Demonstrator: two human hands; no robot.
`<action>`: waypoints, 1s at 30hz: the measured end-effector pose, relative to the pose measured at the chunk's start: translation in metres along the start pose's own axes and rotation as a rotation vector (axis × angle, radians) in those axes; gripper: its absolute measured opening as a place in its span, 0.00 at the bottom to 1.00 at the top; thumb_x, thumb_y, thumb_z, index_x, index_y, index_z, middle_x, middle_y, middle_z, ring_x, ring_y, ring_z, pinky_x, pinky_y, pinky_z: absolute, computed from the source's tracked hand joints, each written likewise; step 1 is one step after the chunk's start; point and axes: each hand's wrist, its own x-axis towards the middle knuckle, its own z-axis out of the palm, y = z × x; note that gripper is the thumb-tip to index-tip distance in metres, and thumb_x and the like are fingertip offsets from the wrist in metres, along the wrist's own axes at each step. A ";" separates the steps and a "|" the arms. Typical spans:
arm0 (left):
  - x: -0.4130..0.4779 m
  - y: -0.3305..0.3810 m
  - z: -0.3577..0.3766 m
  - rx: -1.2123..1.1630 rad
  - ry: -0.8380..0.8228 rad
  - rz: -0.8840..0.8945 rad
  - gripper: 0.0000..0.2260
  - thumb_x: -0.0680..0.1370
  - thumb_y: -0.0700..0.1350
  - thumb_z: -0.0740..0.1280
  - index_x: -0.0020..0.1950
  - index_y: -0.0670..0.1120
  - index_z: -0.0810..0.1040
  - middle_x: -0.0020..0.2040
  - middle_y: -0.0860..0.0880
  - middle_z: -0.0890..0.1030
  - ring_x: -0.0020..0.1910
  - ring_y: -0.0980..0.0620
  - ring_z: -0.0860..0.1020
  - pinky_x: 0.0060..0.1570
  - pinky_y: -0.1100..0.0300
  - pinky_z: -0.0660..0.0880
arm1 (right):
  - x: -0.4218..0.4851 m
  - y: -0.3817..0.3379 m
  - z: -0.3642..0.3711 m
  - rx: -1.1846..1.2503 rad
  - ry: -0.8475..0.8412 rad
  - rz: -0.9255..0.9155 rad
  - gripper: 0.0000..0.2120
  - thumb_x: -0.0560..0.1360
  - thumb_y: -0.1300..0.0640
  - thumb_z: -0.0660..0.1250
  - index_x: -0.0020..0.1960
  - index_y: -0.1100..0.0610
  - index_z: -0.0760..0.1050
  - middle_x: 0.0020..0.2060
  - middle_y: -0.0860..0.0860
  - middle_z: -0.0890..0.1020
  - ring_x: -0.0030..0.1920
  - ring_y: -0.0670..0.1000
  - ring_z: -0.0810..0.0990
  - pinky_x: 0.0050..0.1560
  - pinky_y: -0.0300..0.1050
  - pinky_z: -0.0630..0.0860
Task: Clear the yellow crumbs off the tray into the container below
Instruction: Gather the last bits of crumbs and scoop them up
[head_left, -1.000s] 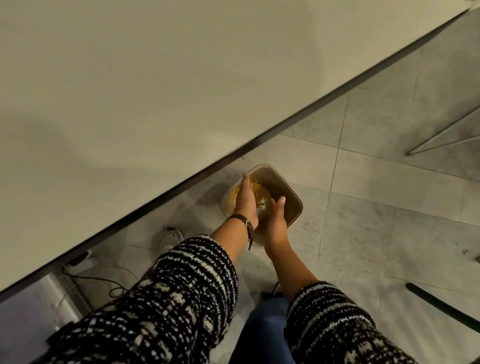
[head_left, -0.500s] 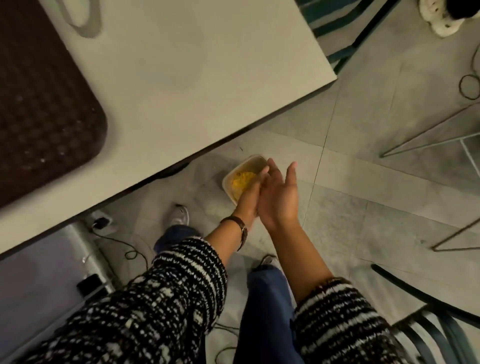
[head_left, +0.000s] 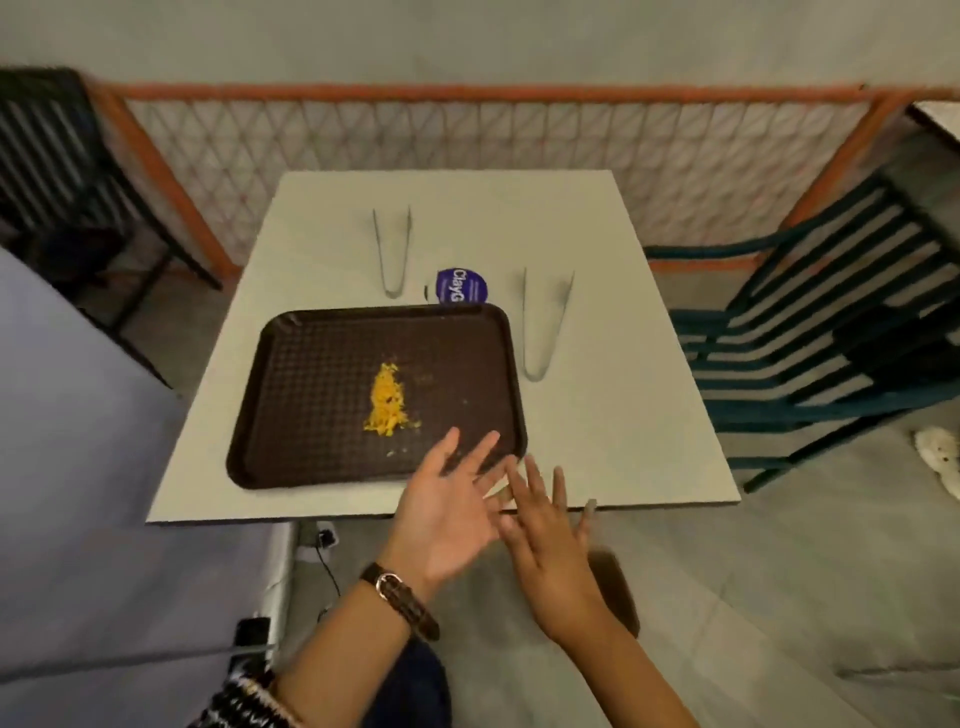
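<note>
A dark brown tray (head_left: 291, 415) lies on the pale table (head_left: 597, 426), with a small heap of yellow crumbs (head_left: 387, 400) near its middle and a few specks around it. My left hand (head_left: 447, 509), with a watch on the wrist, is open and palm-up at the table's near edge by the tray's near right corner. My right hand (head_left: 550, 540) is open beside it, fingers spread, just in front of the table edge. Both hold nothing. The brown container (head_left: 615, 592) sits on the floor below, mostly hidden behind my right forearm.
Two metal tongs (head_left: 392, 252) (head_left: 543, 322) and a round purple lid (head_left: 461, 286) lie beyond the tray. A teal slatted chair (head_left: 810, 332) stands right of the table, a dark chair (head_left: 67, 171) at far left. An orange mesh fence (head_left: 467, 135) runs behind. Cables (head_left: 322, 551) lie underneath.
My view has swung up from the floor to the tabletop. Both hands have risen from over the container to the table's near edge and spread open.
</note>
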 end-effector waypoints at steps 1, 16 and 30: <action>-0.007 0.023 -0.014 -0.008 -0.001 0.076 0.22 0.77 0.58 0.55 0.64 0.49 0.73 0.65 0.45 0.75 0.65 0.45 0.71 0.67 0.44 0.61 | 0.015 -0.006 0.005 0.010 -0.005 0.030 0.32 0.72 0.30 0.35 0.74 0.37 0.39 0.73 0.36 0.37 0.74 0.43 0.33 0.71 0.54 0.27; 0.029 0.153 -0.175 0.960 0.440 0.370 0.13 0.79 0.37 0.59 0.59 0.49 0.76 0.61 0.48 0.76 0.60 0.54 0.72 0.60 0.64 0.65 | 0.170 -0.042 0.099 -0.457 -0.162 0.021 0.50 0.66 0.23 0.39 0.76 0.56 0.39 0.75 0.50 0.38 0.74 0.50 0.33 0.69 0.59 0.25; 0.065 0.168 -0.185 1.178 0.427 0.394 0.13 0.78 0.37 0.61 0.55 0.52 0.78 0.57 0.51 0.78 0.57 0.55 0.74 0.58 0.68 0.66 | 0.245 -0.037 0.101 -0.705 -0.339 -0.332 0.51 0.68 0.24 0.50 0.77 0.57 0.45 0.77 0.57 0.47 0.76 0.54 0.40 0.69 0.67 0.35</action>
